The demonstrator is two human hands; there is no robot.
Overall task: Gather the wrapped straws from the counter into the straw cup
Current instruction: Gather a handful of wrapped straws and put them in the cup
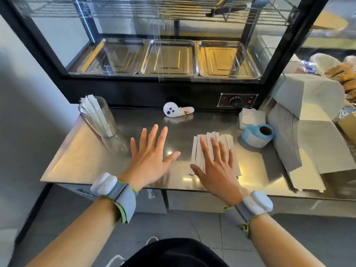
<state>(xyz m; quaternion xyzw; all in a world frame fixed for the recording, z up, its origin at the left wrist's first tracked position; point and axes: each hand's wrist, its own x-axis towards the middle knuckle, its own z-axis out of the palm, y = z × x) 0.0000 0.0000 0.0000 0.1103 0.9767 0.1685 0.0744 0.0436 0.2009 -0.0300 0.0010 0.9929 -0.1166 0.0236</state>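
A pile of white paper-wrapped straws (224,140) lies flat on the steel counter (81,160), right of centre. My right hand (215,168) rests on top of that pile, palm down with fingers spread. My left hand (149,155) hovers flat over bare counter left of the pile, fingers apart and holding nothing. The straw cup (100,120), a tall clear glass, stands at the counter's left and holds several wrapped straws that stick out of its top.
A white controller (177,110) lies at the back centre. A blue label roll (257,135) and a napkin stack (250,117) sit right of the pile, with stacks of folded white boxes (308,120) further right. A glass display case (169,60) backs the counter.
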